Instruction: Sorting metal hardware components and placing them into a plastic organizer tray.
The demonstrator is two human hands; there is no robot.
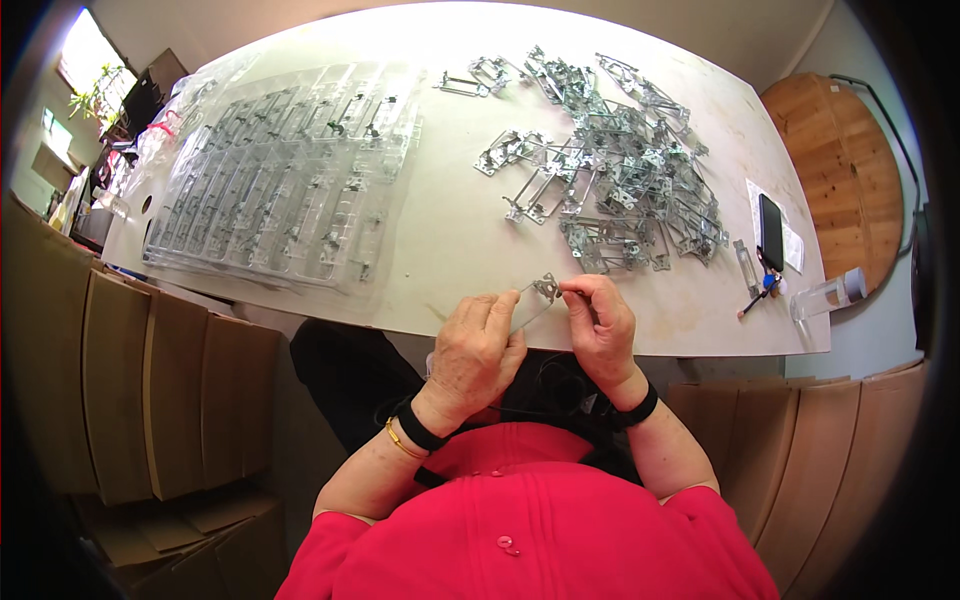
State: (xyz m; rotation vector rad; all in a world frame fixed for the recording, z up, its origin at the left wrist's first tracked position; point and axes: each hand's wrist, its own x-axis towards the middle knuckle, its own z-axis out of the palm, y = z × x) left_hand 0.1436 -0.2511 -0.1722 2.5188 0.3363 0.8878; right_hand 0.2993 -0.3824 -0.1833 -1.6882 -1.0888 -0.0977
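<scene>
My left hand (472, 345) is closed round a thin metal bracket (545, 287) with long wire-like bars, held over the table's front edge. The bracket's hinged, plate-like end sticks out past my fingertips, toward the right. My right hand (603, 325) is closed, with thumb and forefinger pinched right beside that end. What sits in this pinch is too small to make out. Beyond my hands lies a tangled heap of similar metal brackets (640, 170). Clear plastic trays (270, 180), stacked on the left, hold many such brackets in their rows.
The white table (440, 220) bears a black phone (770, 232) on papers, keys (768, 284) and a clear bottle (828, 294) at the right. Cardboard boxes (150, 390) stand at the left, more cardboard (800, 440) at the right. A round wooden tabletop (840, 180) leans by the wall.
</scene>
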